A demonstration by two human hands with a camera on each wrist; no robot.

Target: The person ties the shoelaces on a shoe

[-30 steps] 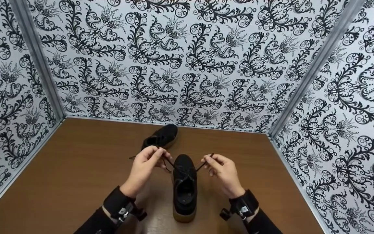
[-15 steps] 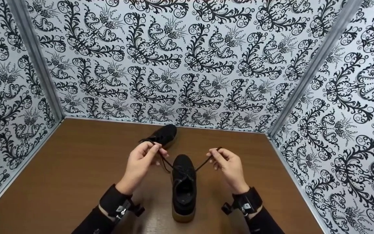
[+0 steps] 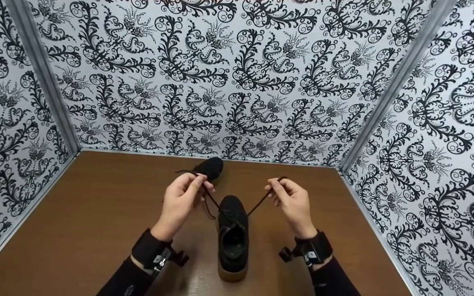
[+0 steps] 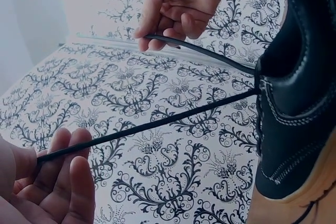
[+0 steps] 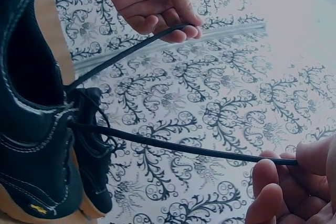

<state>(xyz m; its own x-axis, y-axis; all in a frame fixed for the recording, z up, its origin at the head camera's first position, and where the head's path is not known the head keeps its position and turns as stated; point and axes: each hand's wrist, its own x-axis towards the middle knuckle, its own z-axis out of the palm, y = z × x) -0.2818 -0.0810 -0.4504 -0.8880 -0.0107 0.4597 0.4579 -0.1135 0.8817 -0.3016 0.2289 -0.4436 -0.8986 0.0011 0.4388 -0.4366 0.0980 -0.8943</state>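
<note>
A black shoe [image 3: 233,242] with a tan sole stands upright on the table between my hands, toe pointing away. On its left, my left hand [image 3: 179,205] pinches one shoelace end [image 3: 212,199] between thumb and fingers. My right hand [image 3: 293,205] pinches the other shoelace end [image 3: 259,203] on the right side. Both laces spread up and outward from the top of the eyelets in a V. In the left wrist view the lace [image 4: 147,124] runs straight from my left fingers to the shoe; the right wrist view shows the right-hand lace [image 5: 184,148] slightly bowed.
A second black shoe [image 3: 211,167] lies behind, near the back wall, partly covered by my left hand. The brown table [image 3: 109,205] is enclosed by white walls [image 3: 204,82] with black scroll patterns. Wrist cameras on dark straps sit on both wrists.
Both hands have risen away from me, and the right has moved outward, drawing the laces longer and wider apart. The near shoe has stayed in place.
</note>
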